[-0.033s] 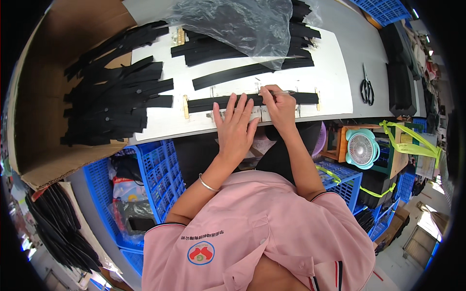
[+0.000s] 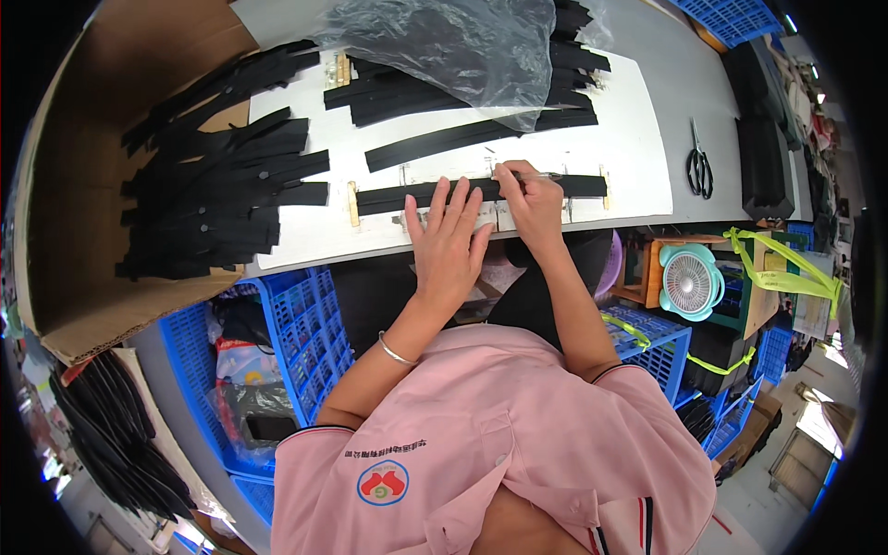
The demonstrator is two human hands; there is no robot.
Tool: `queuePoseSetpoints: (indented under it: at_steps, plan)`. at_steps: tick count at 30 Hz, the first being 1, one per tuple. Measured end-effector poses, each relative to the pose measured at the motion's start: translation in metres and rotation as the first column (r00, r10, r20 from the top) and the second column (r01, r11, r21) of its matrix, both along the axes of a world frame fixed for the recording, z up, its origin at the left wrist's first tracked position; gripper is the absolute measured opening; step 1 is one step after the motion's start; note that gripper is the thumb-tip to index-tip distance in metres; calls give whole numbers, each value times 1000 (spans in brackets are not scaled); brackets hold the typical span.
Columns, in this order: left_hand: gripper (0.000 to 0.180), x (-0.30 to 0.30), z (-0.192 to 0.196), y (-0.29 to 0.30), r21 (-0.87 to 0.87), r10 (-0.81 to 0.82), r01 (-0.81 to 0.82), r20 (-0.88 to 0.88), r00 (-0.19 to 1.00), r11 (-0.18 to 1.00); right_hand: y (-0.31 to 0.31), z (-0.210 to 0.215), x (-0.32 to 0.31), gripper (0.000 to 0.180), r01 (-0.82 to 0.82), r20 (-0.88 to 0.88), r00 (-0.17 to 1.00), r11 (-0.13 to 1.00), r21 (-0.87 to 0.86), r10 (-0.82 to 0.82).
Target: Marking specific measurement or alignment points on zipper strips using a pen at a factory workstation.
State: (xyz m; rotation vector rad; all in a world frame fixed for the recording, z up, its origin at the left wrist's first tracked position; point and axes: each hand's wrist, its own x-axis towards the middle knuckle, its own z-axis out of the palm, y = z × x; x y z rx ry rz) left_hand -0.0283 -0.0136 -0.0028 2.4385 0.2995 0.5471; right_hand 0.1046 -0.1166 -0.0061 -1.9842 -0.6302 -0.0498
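Observation:
A black fabric strip (image 2: 581, 187) lies lengthwise on a white board (image 2: 638, 139), between two small tan end pieces, the left one (image 2: 352, 203) and the right one (image 2: 605, 185). My left hand (image 2: 448, 242) rests flat on the strip with its fingers spread. Just right of it, my right hand (image 2: 535, 205) grips a slim pen (image 2: 553, 176) over the strip; its tip is hidden by the fingers. Dark marks show on the board along the strip's edges. Another black strip (image 2: 407, 151) lies farther back.
Black strips (image 2: 213, 199) are heaped at the left, partly in an open cardboard box (image 2: 83, 166). Clear plastic film (image 2: 462, 55) covers more strips at the back. Black-handled scissors (image 2: 700, 171) lie on the right. A blue crate (image 2: 310, 319) and a small turquoise fan (image 2: 691, 283) stand below table level.

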Motion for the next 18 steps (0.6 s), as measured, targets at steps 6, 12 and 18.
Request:
queuePoseSetpoints:
  at_steps: [6,12,18]
  plan:
    - [46,0,-2,0,39,6,-5,-16,1000,999,-8,1,1,17,-100,-1,995,995,7,100]
    - [45,2,0,-2,55,6,-5,-20,1000,998,-11,3,3,17,-115,47,992,992,-46,117]
    - [46,1,-1,-3,75,13,-11,-22,1000,997,-20,13,1,18,-127,-162,977,987,99,142]
